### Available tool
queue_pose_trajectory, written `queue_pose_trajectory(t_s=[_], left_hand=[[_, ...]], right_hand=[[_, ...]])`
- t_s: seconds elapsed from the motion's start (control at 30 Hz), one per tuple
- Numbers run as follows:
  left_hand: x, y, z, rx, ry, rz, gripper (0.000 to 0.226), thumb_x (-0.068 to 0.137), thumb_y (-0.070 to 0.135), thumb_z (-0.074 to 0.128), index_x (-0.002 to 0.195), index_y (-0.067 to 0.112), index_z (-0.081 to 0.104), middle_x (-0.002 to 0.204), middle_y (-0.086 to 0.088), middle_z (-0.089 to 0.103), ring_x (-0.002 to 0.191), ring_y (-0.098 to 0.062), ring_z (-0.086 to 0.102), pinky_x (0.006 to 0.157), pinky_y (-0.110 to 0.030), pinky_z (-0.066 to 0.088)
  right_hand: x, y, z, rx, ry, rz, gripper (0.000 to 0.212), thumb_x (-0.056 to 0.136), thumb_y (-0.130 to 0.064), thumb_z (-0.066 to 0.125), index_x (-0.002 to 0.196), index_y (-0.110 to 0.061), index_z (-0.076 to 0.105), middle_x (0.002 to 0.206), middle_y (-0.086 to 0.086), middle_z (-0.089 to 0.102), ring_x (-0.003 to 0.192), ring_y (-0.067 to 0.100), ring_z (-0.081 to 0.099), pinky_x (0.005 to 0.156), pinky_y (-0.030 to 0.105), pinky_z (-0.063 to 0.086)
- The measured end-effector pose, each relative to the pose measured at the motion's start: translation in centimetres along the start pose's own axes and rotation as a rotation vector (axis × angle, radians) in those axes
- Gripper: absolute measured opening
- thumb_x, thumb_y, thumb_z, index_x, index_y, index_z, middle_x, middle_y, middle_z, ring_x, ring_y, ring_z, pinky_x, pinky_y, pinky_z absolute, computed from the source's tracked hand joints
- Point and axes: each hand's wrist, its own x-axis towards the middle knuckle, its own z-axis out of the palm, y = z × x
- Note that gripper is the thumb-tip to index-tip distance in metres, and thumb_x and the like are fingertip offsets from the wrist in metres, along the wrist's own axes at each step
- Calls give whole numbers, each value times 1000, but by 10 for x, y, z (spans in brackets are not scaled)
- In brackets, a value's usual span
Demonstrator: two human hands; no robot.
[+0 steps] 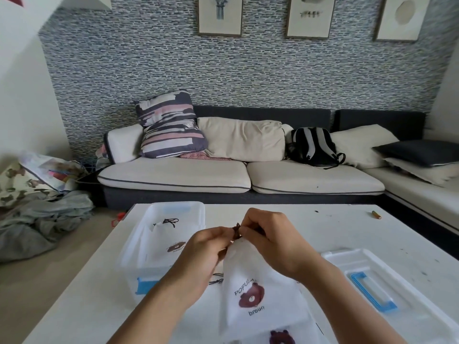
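A white drawstring bag point(258, 291) printed with a brown bear is held up over the white table point(323, 229), its gathered neck at the top. My left hand point(206, 247) and my right hand point(268, 234) meet at that neck, and both pinch the dark brown drawstring point(236, 230). A clear plastic box point(159, 247) with blue latches stands to the left; a similar bear-printed bag point(171, 242) lies inside it. Another bear print point(282, 337) shows on a bag lying flat under the held one.
The box's clear lid point(387, 289) with a blue handle lies on the table at the right. A small orange stick point(376, 214) rests near the far right edge. Beyond the table are a sofa point(243, 175) with cushions and a backpack point(313, 147); clothes point(42, 219) are heaped on the floor at left.
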Motion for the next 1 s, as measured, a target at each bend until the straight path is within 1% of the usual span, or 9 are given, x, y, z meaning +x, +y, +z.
queue_pose_trajectory(t_s=[0.1, 0.17, 0.23, 0.3, 0.47, 0.6, 0.7, 0.87, 1.0], left_hand=[[0, 4, -1, -284, -104, -222, 15, 86, 18, 60, 85, 8, 71, 83, -7, 63, 77, -18, 55, 74, -30, 43], [-1, 4, -2, -313, -151, -266, 27, 88, 35, 61, 88, 9, 65, 77, -5, 59, 73, -18, 54, 72, -32, 44], [1, 0, -4, -140, -120, -164, 48, 90, 51, 62, 86, 3, 69, 76, -11, 66, 73, -19, 63, 75, -34, 47], [0, 0, -2, 99, -89, -12, 54, 82, 53, 72, 91, 0, 72, 91, -26, 70, 83, -22, 67, 82, -36, 47], [1, -1, -8, 280, 109, 182, 6, 84, 22, 77, 84, 17, 80, 84, -2, 78, 83, -17, 74, 75, -29, 55], [-3, 3, -9, 268, 166, 239, 10, 80, 11, 80, 88, 14, 81, 84, 0, 79, 83, -13, 75, 71, -18, 54], [-4, 6, -7, 216, 211, 245, 25, 75, 13, 84, 98, 22, 77, 83, -1, 79, 80, -11, 75, 67, -12, 52], [-2, 6, -11, 176, 152, 243, 19, 77, 5, 80, 92, 17, 79, 86, 0, 79, 87, -15, 75, 74, -17, 56], [-1, 5, -16, 378, 76, 280, 13, 88, 10, 72, 91, 20, 80, 88, 5, 79, 89, -12, 74, 84, -25, 57]], right_hand=[[0, 3, 1, -2, -3, 5, 18, 96, -17, 60, 79, -15, 62, 65, -12, 57, 62, 6, 51, 58, 16, 37], [1, 4, 3, -15, -1, -11, 16, 96, -18, 60, 80, -17, 63, 70, -10, 62, 66, 7, 54, 59, 17, 38], [1, 5, 5, -22, 3, -34, 14, 94, -16, 61, 81, -18, 65, 72, -10, 63, 68, 8, 56, 59, 18, 39], [0, 6, 6, -8, 9, -45, 12, 92, -13, 61, 84, -18, 67, 74, -9, 65, 70, 9, 57, 61, 21, 44], [-5, 6, 8, 186, 48, 38, 14, 94, -12, 63, 82, -16, 69, 69, 1, 64, 55, 6, 46, 54, 20, 37], [-6, 4, 11, 296, 48, 84, 15, 95, -12, 63, 82, -15, 70, 63, -7, 59, 53, 3, 41, 53, 17, 34], [-4, 3, 11, 381, 50, 88, 15, 97, -10, 62, 84, -11, 70, 60, -12, 56, 52, 3, 39, 52, 15, 32], [-3, 4, 14, 431, 6, 98, 15, 98, -10, 60, 86, -8, 68, 60, -11, 50, 52, 5, 35, 50, 17, 31], [-3, 7, 16, 278, -5, 102, 16, 97, -15, 61, 82, -15, 68, 62, -10, 54, 53, 5, 39, 53, 21, 34]])
